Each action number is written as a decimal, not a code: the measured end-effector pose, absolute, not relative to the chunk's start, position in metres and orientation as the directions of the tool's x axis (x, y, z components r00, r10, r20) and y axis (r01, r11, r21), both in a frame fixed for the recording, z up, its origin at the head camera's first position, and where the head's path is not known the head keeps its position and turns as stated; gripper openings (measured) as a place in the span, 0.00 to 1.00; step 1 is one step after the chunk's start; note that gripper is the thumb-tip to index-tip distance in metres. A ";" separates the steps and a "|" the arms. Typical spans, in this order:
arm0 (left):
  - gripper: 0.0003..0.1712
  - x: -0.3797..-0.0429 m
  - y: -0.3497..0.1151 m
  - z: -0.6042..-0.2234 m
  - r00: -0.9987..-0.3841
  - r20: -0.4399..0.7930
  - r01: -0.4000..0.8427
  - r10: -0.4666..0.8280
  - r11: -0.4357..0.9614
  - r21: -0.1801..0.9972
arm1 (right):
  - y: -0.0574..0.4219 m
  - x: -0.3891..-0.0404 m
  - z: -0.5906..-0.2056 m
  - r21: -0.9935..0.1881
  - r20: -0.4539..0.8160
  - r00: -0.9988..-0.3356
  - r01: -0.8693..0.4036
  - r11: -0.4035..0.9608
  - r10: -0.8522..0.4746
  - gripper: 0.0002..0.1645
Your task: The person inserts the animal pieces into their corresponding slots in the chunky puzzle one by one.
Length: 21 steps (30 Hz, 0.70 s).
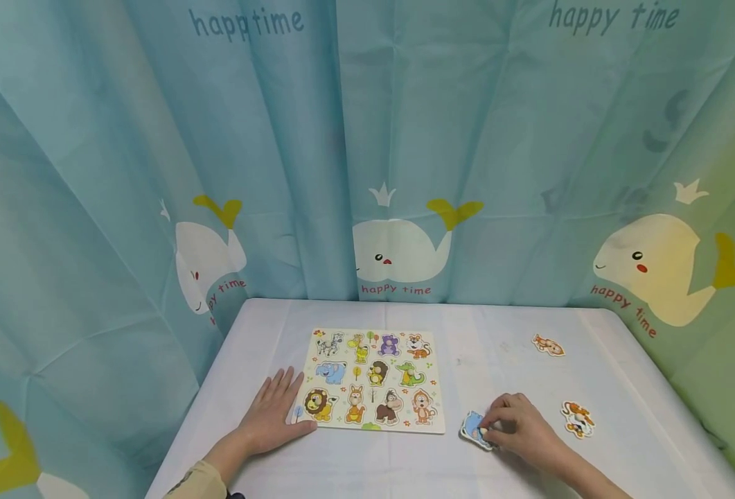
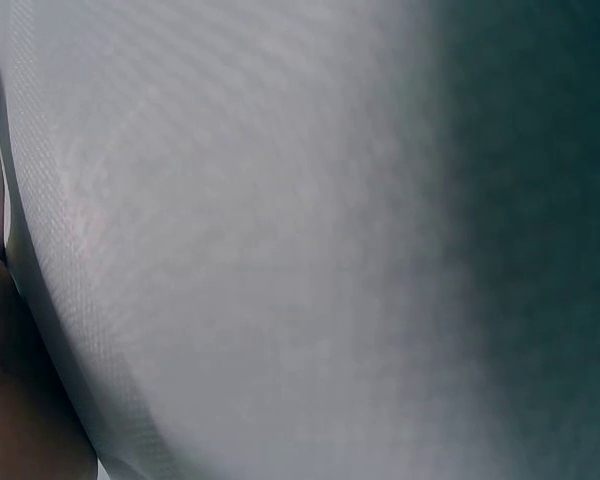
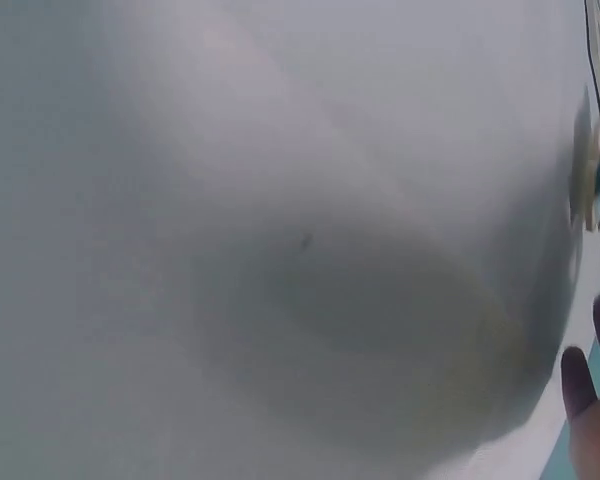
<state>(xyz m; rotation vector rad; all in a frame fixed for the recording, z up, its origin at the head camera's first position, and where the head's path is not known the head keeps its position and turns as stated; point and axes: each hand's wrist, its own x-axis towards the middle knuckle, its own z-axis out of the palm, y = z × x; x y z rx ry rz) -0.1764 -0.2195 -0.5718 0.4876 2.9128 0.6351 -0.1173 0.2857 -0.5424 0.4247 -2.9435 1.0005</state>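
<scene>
A puzzle board (image 1: 345,421) printed with animals lies flat on the table in the head view. My left hand (image 1: 273,412) rests at its left edge with straight fingers, thumb over the lower left corner. To the right of the board, my right hand (image 1: 517,426) pinches a blue animal puzzle piece (image 1: 471,424) between thumb and fingers. The piece sits tilted, low over the table or touching it; I cannot tell which. In the right wrist view, the piece (image 3: 592,185) and fingertips (image 3: 578,375) show only at the right edge. The left wrist view shows mostly blurred cloth.
Two other animal pieces lie on the right of the table: an orange-brown one (image 1: 548,345) farther back and an orange-and-white one (image 1: 578,420) nearer. A white cloth (image 1: 485,333) covers the table. Blue curtains (image 1: 305,138) with whales hang behind and at both sides.
</scene>
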 end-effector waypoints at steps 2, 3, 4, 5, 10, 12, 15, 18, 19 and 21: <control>0.63 -0.176 -0.220 -0.572 -0.941 -0.047 0.284 0.335 0.859 0.425 | 0.285 -0.121 -0.542 -0.596 0.094 -0.977 -0.208 0.775 -0.191 0.10; 0.63 -0.176 -0.220 -0.572 -0.941 -0.050 0.283 0.334 0.861 0.423 | 0.285 -0.123 -0.542 -0.593 0.097 -0.983 -0.185 0.784 -0.158 0.10; 0.63 -0.176 -0.219 -0.571 -0.941 -0.051 0.283 0.334 0.861 0.424 | 0.285 -0.125 -0.542 -0.588 0.102 -0.987 -0.161 0.793 -0.124 0.10; 0.63 -0.176 -0.219 -0.571 -0.941 -0.054 0.281 0.333 0.861 0.423 | 0.285 -0.127 -0.543 -0.583 0.110 -0.990 -0.141 0.800 -0.094 0.10; 0.63 -0.176 -0.219 -0.568 -0.941 -0.063 0.275 0.333 0.859 0.431 | 0.284 -0.138 -0.544 -0.583 0.165 -0.986 -0.075 0.809 0.028 0.06; 0.64 -0.176 -0.219 -0.567 -0.941 -0.069 0.272 0.333 0.859 0.433 | 0.284 -0.142 -0.544 -0.586 0.180 -0.982 -0.061 0.808 0.057 0.06; 0.64 -0.175 -0.218 -0.565 -0.941 -0.076 0.267 0.330 0.860 0.436 | 0.285 -0.147 -0.546 -0.587 0.200 -0.976 -0.049 0.808 0.085 0.07; 0.63 -0.175 -0.218 -0.565 -0.941 -0.076 0.266 0.330 0.860 0.436 | 0.285 -0.150 -0.548 -0.576 0.215 -0.971 -0.042 0.817 0.101 0.09; 0.63 -0.175 -0.218 -0.564 -0.941 -0.082 0.264 0.328 0.864 0.430 | 0.285 -0.151 -0.550 -0.572 0.220 -0.970 -0.040 0.820 0.107 0.09; 0.63 -0.176 -0.218 -0.565 -0.941 -0.081 0.265 0.328 0.864 0.428 | 0.284 -0.152 -0.552 -0.564 0.222 -0.968 -0.031 0.825 0.116 0.10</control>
